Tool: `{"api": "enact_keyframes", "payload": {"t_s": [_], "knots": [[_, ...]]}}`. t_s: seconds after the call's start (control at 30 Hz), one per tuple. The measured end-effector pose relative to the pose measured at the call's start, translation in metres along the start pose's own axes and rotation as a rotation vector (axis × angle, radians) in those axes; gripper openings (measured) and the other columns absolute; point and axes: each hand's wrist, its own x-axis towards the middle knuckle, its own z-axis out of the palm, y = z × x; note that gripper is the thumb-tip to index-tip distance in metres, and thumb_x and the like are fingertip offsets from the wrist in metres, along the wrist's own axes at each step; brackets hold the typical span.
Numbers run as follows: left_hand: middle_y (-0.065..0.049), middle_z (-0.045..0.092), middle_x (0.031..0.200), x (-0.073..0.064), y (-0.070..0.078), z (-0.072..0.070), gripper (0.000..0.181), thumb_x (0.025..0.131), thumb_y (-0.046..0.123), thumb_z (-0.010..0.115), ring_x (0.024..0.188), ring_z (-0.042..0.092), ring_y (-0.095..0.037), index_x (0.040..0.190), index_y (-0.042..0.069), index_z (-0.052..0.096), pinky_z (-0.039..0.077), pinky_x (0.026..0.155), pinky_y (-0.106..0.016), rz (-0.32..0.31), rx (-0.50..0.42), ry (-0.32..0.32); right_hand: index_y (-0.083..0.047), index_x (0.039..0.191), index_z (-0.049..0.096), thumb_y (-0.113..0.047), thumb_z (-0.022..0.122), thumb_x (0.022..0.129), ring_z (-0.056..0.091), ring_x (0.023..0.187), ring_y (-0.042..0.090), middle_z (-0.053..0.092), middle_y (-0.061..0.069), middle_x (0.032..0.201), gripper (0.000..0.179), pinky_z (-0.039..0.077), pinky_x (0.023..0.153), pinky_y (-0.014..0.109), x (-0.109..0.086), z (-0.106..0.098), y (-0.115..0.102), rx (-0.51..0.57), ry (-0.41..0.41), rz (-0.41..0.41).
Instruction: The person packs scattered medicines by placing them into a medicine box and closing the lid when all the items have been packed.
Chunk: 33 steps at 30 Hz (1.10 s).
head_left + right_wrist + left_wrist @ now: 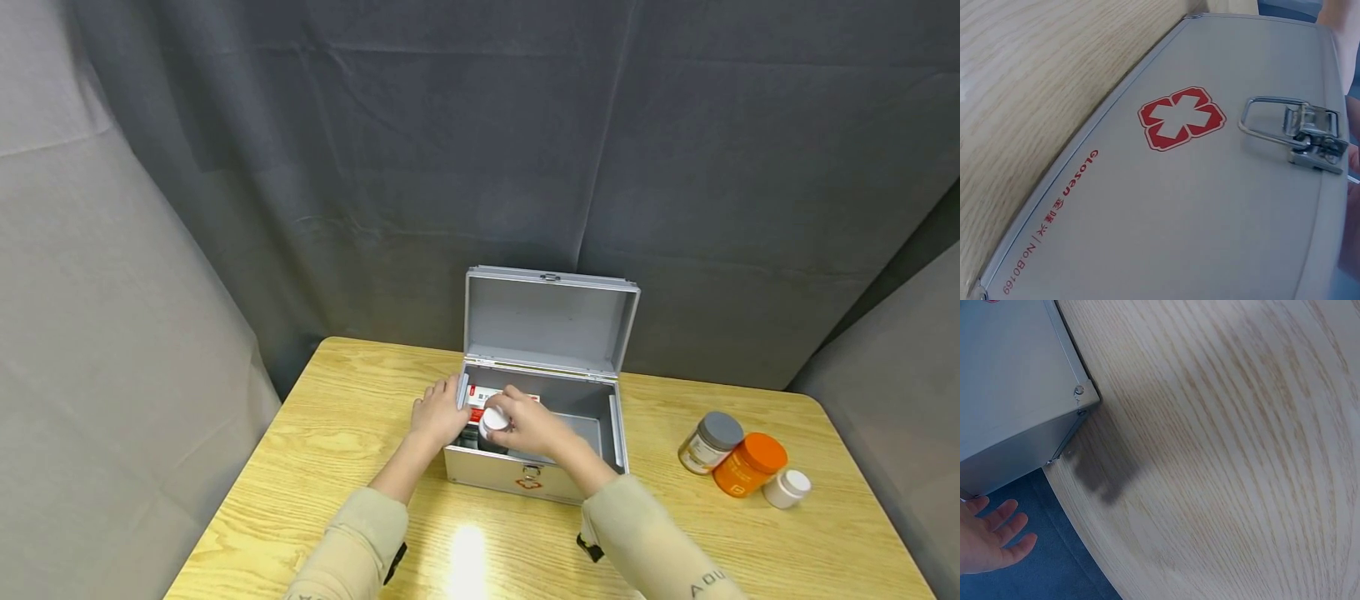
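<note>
Wooden table (330, 433) carried pretty much everything, with the grey metal first-aid box (525, 479) sitting mid-table, lid tipped back so the inside was reachable. Left hand (438, 415) lay flat-fingered against the box's left wall, probably just to keep it from sliding. Right hand (528, 423) was wrapped around a white-capped bottle (492, 422) right over the box's left half. Three more jars (742, 465) waited off at the right, well apart from the box.
</note>
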Motion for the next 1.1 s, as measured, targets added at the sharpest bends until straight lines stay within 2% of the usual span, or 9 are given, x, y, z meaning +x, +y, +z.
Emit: {"api": "enact_keyframes", "payload": {"t_s": [0.17, 0.53, 0.83, 1.1], "knots": [[-0.013, 0.047, 0.131, 0.001, 0.000, 0.001, 0.062, 0.084, 0.033, 0.053, 0.117, 0.045, -0.030, 0.139, 0.012, 0.035, 0.038, 0.090, -0.050, 0.006, 0.008, 0.003, -0.007, 0.105, 0.060, -0.021, 0.071, 0.075, 0.048, 0.070, 0.009, 0.052, 0.005, 0.093, 0.034, 0.041, 0.057, 0.019, 0.001, 0.006, 0.003, 0.017, -0.019, -0.025], [-0.012, 0.047, 0.131, 0.000, 0.001, -0.002, 0.062, 0.084, 0.034, 0.054, 0.117, 0.045, -0.030, 0.139, 0.013, 0.035, 0.037, 0.090, -0.051, 0.002, 0.023, -0.008, -0.005, 0.111, 0.060, -0.021, 0.069, 0.079, 0.049, 0.073, 0.009, 0.053, 0.005, 0.098, 0.037, 0.042, 0.062, 0.021, 0.004, 0.013, 0.008, 0.034, -0.113, -0.057], [-0.013, 0.045, 0.133, -0.001, 0.002, -0.003, 0.064, 0.083, 0.035, 0.053, 0.120, 0.042, -0.030, 0.140, 0.013, 0.034, 0.034, 0.094, -0.051, -0.009, 0.026, -0.022, -0.004, 0.113, 0.060, -0.019, 0.072, 0.077, 0.050, 0.075, 0.010, 0.056, 0.007, 0.097, 0.041, 0.044, 0.064, 0.021, 0.004, 0.018, 0.012, -0.002, -0.112, -0.104], [-0.012, 0.046, 0.132, -0.001, 0.002, -0.003, 0.063, 0.082, 0.035, 0.054, 0.119, 0.043, -0.030, 0.139, 0.013, 0.035, 0.035, 0.093, -0.050, -0.007, 0.018, -0.014, -0.003, 0.109, 0.062, -0.018, 0.073, 0.075, 0.051, 0.075, 0.011, 0.055, 0.006, 0.093, 0.039, 0.045, 0.066, 0.023, 0.005, 0.019, 0.012, -0.025, -0.119, -0.121]]}}
